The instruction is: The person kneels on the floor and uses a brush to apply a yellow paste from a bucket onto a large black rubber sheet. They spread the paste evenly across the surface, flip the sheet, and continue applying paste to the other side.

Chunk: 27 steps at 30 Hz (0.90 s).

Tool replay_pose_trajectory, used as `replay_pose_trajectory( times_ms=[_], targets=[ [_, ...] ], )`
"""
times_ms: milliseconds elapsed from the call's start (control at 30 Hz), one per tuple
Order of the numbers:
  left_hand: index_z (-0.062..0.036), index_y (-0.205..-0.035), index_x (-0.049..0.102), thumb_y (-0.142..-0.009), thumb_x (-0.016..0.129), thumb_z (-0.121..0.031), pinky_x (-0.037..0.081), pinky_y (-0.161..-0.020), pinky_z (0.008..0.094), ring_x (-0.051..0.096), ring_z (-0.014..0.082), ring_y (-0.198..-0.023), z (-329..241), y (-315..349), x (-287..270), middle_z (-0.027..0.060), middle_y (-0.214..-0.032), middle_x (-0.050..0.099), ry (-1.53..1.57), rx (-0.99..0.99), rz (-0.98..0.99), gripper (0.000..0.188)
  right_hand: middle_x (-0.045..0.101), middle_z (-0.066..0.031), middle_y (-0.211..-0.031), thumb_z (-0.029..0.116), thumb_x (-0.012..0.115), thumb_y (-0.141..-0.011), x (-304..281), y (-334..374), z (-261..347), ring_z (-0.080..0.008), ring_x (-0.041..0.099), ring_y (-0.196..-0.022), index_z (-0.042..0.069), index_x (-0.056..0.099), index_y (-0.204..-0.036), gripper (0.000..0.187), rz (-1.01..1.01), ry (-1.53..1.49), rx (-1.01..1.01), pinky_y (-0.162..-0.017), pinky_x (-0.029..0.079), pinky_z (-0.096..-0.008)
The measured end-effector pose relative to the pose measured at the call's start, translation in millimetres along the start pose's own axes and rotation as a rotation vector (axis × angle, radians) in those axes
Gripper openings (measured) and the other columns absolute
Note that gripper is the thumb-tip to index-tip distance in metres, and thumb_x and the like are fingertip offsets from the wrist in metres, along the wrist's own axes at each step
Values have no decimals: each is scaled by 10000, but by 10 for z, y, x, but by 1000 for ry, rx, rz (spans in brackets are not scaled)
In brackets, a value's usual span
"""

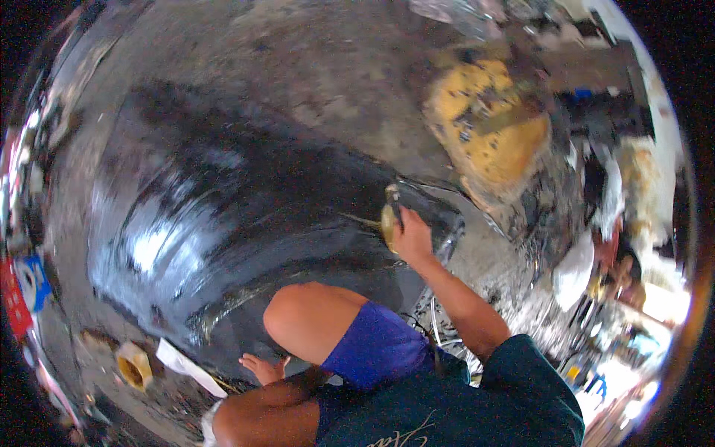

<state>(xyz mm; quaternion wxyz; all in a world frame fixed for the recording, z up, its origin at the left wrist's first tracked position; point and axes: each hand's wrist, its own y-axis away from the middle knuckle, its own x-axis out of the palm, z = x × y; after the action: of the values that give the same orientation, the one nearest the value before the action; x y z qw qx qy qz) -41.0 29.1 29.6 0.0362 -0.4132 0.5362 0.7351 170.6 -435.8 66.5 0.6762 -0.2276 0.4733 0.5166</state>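
A large black glossy sheet or panel [246, 201] lies on the ground in front of me, with bright light reflected on its left side. My right hand [413, 237] is closed around a flat yellowish tool with a dark upper part [389, 222], which rests on the right part of the black surface. Its exact kind is blurred. My left hand [264, 368] is spread with its fingers apart near the front edge of the panel, beside my bent knee. Nothing shows in it.
A yellow slab with dark specks [491, 134] lies beyond the panel at the right. At the left front are a small yellowish open container [134, 366] and a white strip [190, 366]. Blue and red packages [28, 287] sit at the far left. Blurred clutter fills the right side.
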Motion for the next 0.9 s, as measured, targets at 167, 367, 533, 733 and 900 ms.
replay_pose_trajectory(
  times_ms=[167,367,533,733,900],
  targets=[
    [207,-1403,90,-526,847,-572,44,-1192,481,19,500,-1419,370,-137,561,423,-1471,73,-213,159,-345,1396,594,-190,-1022,173,555,-867,745,-306,1635,-397,623,-891,42,534,-1241,397,214,8,-222,-764,513,-490],
    [189,-1410,125,-515,863,-540,89,-1198,431,41,472,-1431,-116,95,123,395,-1489,87,112,37,-224,1370,608,-168,-972,110,522,-837,1964,231,3154,-354,653,-842,69,529,-1160,326,439,72,-793,-653,546,-483],
    [120,-1450,132,-529,899,-371,195,-1180,426,62,472,-1432,149,114,513,348,-1526,20,201,56,-523,1295,677,-105,-913,156,598,-793,2204,882,3860,-278,653,-884,118,688,-881,131,611,483,-1766,-863,479,-473],
    [53,-1478,131,-583,889,-226,256,-1158,410,104,443,-1438,118,340,99,287,-1554,38,369,64,-385,1205,658,-19,-1005,105,546,-821,1110,-637,2843,-212,583,-1034,193,650,-1105,315,711,699,-1801,-898,395,-414],
    [-33,-1494,201,-658,852,-193,271,-1149,402,143,446,-1430,85,412,-55,263,-1557,98,558,81,-373,1071,637,-153,-1018,136,546,-836,237,-556,1289,-358,626,-938,142,605,-1178,348,765,435,-991,-802,514,-491]
  ],
)
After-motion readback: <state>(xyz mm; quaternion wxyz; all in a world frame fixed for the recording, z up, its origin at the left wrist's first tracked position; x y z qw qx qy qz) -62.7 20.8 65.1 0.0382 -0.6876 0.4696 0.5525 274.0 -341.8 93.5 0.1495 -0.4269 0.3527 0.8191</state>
